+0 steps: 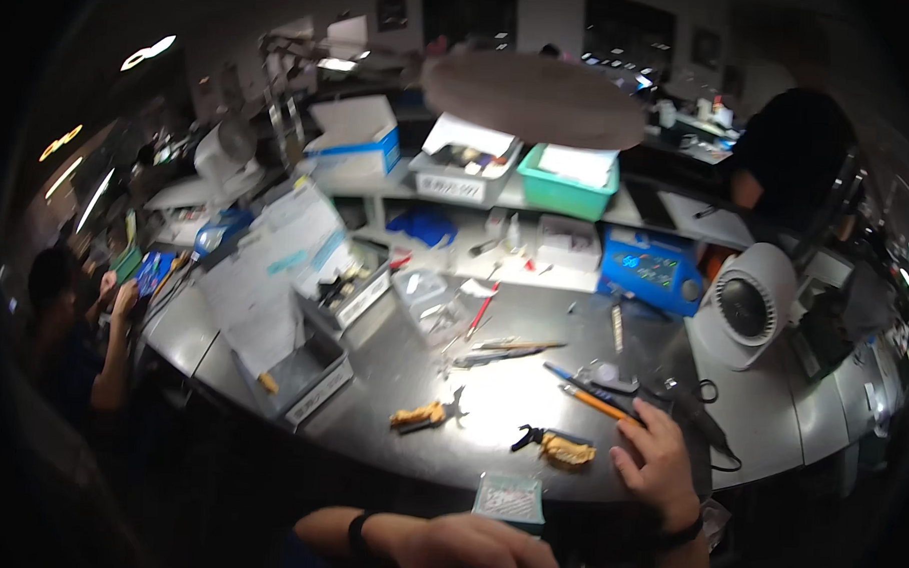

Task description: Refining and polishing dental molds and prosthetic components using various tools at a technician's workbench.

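My right hand (659,456) lies over the right side of the metal worktop, fingers stretched and thumb apart. Its fingertips touch the rear end of an orange pen-like tool (601,400). Alongside that tool lies a blue-and-black one (571,378). At the lower edge, my left hand (480,550) shows its back; its bent fingers are partly cut off, so any grip is hidden. Between the hands and the tools rest two small yellow-and-black parts, one at the left (420,415) and one nearer my right hand (567,448). A green-edged flat pack (509,496) sits just beyond my left hand.
Tweezers (512,354) and a red pen (484,310) lie mid-table. Grey bins (321,385) with papers stand left. A blue control unit (650,276) and white fan (749,304) stand right. A round lamp head (531,98) hangs above; other people are at both sides.
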`<act>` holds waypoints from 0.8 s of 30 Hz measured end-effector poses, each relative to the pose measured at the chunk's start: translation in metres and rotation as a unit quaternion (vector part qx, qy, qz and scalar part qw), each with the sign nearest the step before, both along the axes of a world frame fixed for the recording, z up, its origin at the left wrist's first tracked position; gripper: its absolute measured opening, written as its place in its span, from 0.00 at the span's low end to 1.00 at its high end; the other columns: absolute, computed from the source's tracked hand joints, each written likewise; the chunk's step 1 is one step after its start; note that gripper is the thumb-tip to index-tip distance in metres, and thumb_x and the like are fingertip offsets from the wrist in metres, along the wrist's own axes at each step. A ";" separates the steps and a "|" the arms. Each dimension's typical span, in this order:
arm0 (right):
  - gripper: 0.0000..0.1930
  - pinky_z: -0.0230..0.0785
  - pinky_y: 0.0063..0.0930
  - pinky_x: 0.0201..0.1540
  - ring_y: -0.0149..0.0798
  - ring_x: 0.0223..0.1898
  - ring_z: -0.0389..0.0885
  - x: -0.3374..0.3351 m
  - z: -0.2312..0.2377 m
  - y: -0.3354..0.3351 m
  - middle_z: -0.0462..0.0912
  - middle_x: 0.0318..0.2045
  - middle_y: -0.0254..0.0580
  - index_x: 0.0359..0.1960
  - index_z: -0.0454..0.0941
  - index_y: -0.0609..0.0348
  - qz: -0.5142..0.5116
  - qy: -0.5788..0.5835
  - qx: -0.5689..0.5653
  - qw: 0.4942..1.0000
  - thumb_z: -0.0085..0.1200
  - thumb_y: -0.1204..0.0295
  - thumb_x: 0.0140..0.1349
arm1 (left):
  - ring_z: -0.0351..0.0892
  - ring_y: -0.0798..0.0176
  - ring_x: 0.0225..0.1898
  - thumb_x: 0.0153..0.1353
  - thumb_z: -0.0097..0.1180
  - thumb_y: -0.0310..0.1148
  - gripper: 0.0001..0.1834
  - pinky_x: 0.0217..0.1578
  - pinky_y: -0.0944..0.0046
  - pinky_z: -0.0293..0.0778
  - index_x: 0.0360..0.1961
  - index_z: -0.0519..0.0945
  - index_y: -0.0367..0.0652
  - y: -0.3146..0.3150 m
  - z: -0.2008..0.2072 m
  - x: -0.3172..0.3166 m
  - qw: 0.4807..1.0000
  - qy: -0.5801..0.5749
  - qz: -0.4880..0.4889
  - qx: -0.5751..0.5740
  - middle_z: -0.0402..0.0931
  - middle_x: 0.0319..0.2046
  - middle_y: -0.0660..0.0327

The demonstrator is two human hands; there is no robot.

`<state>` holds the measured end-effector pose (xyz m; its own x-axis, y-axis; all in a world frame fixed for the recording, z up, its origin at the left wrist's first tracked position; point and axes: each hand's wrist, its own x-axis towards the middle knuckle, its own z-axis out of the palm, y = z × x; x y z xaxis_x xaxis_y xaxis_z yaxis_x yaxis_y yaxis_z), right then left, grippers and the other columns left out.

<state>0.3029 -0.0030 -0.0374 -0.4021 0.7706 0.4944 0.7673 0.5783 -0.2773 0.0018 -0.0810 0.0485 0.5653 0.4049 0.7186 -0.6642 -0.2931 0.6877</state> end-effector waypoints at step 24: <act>0.18 0.70 0.46 0.55 0.56 0.51 0.77 0.078 0.019 0.003 0.77 0.46 0.52 0.53 0.79 0.66 -0.230 -0.038 -0.054 0.971 0.61 0.67 0.66 | 0.82 0.42 0.45 0.63 0.68 0.41 0.26 0.47 0.48 0.78 0.47 0.84 0.22 -0.034 -0.007 0.032 0.953 -0.214 -0.136 -0.163 0.80 0.45 0.35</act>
<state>0.3810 0.0001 -0.0185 -0.0356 0.9227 0.3838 0.9582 0.1406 -0.2491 0.0334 -0.1153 0.0415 0.3644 0.5268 0.7679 -0.9255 0.1136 0.3612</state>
